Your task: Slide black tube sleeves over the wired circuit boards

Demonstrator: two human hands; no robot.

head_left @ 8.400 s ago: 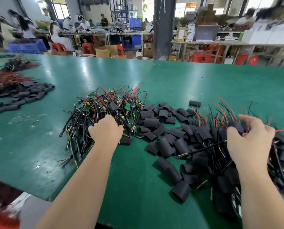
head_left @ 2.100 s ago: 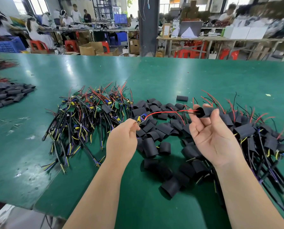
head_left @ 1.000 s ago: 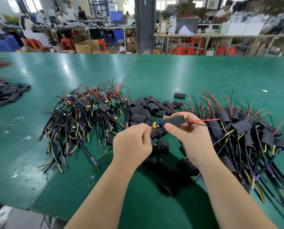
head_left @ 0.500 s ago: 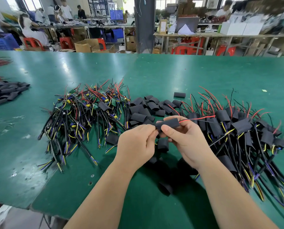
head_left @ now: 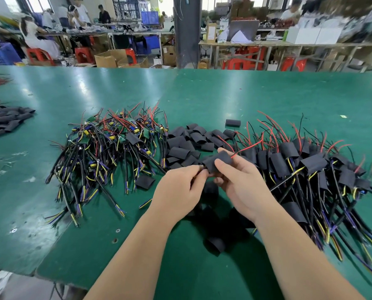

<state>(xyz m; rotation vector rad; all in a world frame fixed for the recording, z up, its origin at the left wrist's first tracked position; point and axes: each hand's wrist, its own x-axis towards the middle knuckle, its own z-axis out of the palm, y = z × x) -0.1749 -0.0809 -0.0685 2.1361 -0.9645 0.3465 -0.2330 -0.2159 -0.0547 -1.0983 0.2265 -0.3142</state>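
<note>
My right hand grips a black tube sleeve above the green table, with a red wire leaving the sleeve's far end. My left hand pinches the near end of the same piece, where its cable comes out; the board itself is hidden inside the sleeve. A pile of bare wired circuit boards lies to the left. Loose black sleeves lie in the middle. Sleeved boards are heaped on the right.
A second heap of black sleeves lies at the far left of the table. One sleeve lies apart behind the middle pile, and another near the front edge. People work at benches beyond the table.
The sleeve has slid fully over the board: its yellow and blue parts showed a second ago and are now covered. Both hands have stayed close together over the middle pile.
</note>
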